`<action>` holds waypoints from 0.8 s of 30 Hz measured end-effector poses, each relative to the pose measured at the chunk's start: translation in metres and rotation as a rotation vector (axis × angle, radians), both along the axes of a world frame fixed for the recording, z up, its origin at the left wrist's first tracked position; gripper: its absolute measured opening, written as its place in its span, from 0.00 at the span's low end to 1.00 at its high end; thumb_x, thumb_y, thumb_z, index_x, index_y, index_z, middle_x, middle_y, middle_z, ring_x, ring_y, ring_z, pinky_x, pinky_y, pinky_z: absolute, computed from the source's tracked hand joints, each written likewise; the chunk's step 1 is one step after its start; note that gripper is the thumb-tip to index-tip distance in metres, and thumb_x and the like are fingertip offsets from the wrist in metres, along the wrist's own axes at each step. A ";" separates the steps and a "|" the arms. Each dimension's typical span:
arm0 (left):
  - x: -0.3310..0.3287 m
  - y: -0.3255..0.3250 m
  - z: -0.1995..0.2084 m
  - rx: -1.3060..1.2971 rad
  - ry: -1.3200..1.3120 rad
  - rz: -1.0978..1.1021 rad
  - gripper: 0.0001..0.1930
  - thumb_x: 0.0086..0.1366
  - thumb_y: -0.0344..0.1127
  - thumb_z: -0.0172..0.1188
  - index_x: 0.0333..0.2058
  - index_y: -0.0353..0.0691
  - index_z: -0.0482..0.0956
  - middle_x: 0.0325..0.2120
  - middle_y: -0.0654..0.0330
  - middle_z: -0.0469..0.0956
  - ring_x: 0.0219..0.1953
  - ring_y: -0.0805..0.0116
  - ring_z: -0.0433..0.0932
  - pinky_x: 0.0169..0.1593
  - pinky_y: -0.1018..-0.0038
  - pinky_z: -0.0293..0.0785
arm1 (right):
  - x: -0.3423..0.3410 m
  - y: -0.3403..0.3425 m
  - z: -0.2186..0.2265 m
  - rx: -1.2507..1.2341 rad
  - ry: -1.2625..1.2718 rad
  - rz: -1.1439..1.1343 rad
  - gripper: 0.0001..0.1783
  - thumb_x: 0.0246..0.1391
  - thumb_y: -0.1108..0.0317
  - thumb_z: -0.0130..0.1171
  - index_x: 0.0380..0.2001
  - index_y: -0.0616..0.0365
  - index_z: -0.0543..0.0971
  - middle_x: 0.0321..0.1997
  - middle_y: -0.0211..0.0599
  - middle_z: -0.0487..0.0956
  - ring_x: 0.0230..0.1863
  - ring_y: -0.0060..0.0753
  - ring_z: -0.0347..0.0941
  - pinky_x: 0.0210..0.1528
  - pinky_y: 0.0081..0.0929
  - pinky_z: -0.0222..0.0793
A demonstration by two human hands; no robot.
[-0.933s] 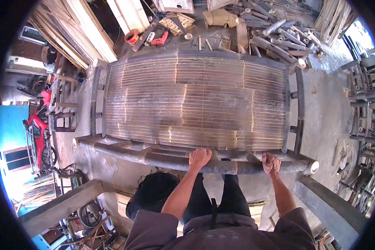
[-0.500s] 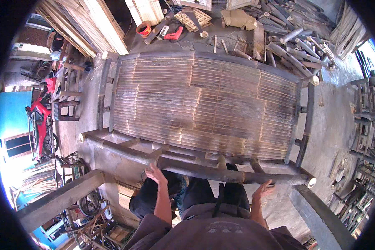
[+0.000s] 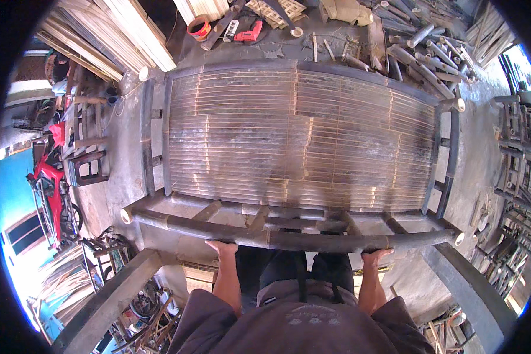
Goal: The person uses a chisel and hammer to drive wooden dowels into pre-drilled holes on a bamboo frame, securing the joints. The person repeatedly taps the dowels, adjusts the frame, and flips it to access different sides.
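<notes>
A large bamboo bench with a slatted top and dark pole frame lies across the space before me. Its thick near rail runs just beyond my body, joined to the slatted part by short struts. My left hand holds this rail from below, left of the middle, its thumb along the underside. Farther right, my right hand holds the same rail from beneath. The rail hides most of the fingers of both hands.
Pale bamboo strips lean at the far left. A red power drill and an orange-red tub lie beyond the bench. Cut bamboo poles are heaped at far right. Concrete-like posts flank me; a red motorcycle stands left.
Both hands have come up against the near rail and taken hold of it from below; they were apart from it or only near it before. The bench has shifted slightly in view.
</notes>
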State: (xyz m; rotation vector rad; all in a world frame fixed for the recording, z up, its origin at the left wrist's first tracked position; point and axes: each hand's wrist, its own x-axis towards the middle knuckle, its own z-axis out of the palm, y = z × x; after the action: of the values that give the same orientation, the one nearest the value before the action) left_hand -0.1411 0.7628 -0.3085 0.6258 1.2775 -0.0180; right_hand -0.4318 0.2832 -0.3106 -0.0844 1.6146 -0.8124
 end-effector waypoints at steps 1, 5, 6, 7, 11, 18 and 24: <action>0.003 -0.007 0.000 -0.008 0.039 -0.007 0.30 0.60 0.68 0.37 0.40 0.49 0.75 0.38 0.61 0.76 0.40 0.56 0.73 0.51 0.51 0.68 | 0.006 -0.001 0.005 0.054 0.082 0.027 0.47 0.51 0.23 0.27 0.61 0.45 0.64 0.66 0.35 0.62 0.65 0.46 0.57 0.66 0.52 0.48; 0.013 -0.026 0.027 0.007 0.016 0.001 0.34 0.60 0.68 0.35 0.50 0.49 0.72 0.48 0.58 0.72 0.50 0.53 0.69 0.55 0.48 0.62 | -0.011 -0.018 0.010 0.017 0.099 0.122 0.45 0.53 0.24 0.29 0.58 0.47 0.68 0.64 0.32 0.65 0.61 0.43 0.61 0.64 0.48 0.51; 0.021 -0.031 0.042 0.028 -0.001 0.018 0.35 0.61 0.67 0.33 0.53 0.49 0.70 0.52 0.57 0.70 0.53 0.52 0.67 0.58 0.46 0.60 | -0.019 -0.023 0.003 0.043 0.164 0.177 0.44 0.54 0.25 0.29 0.56 0.48 0.70 0.60 0.31 0.68 0.58 0.39 0.63 0.62 0.43 0.56; 0.025 -0.032 0.054 0.002 -0.062 -0.023 0.37 0.61 0.69 0.32 0.54 0.49 0.69 0.53 0.58 0.69 0.54 0.53 0.67 0.57 0.48 0.61 | -0.004 -0.025 0.012 0.022 0.107 0.139 0.43 0.54 0.26 0.31 0.57 0.47 0.68 0.61 0.31 0.67 0.60 0.39 0.61 0.63 0.45 0.55; 0.071 -0.069 0.117 -0.094 -0.231 -0.065 0.35 0.63 0.67 0.31 0.57 0.49 0.67 0.56 0.58 0.66 0.58 0.53 0.64 0.59 0.51 0.61 | 0.013 -0.065 0.059 -0.079 -0.094 0.292 0.41 0.53 0.27 0.38 0.59 0.44 0.65 0.60 0.32 0.68 0.59 0.38 0.62 0.60 0.49 0.58; 0.104 -0.097 0.152 -0.224 -0.456 -0.164 0.43 0.64 0.71 0.28 0.66 0.43 0.51 0.65 0.55 0.53 0.65 0.55 0.53 0.66 0.55 0.49 | 0.073 -0.101 0.120 -0.257 -0.120 0.680 0.37 0.51 0.32 0.47 0.56 0.45 0.68 0.57 0.31 0.69 0.54 0.38 0.66 0.50 0.41 0.67; 0.150 -0.126 0.183 -0.325 -0.641 -0.223 0.37 0.69 0.62 0.37 0.67 0.43 0.47 0.67 0.59 0.49 0.67 0.59 0.50 0.69 0.60 0.43 | 0.120 -0.131 0.147 -0.358 -0.081 0.627 0.42 0.49 0.32 0.53 0.60 0.46 0.63 0.59 0.30 0.67 0.56 0.35 0.64 0.55 0.38 0.61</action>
State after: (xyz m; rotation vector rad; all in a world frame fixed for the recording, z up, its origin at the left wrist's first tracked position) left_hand 0.0085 0.6373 -0.1251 0.4359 0.5639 -0.1908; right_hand -0.3120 0.1518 -0.1637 -0.7636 1.2401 -0.5883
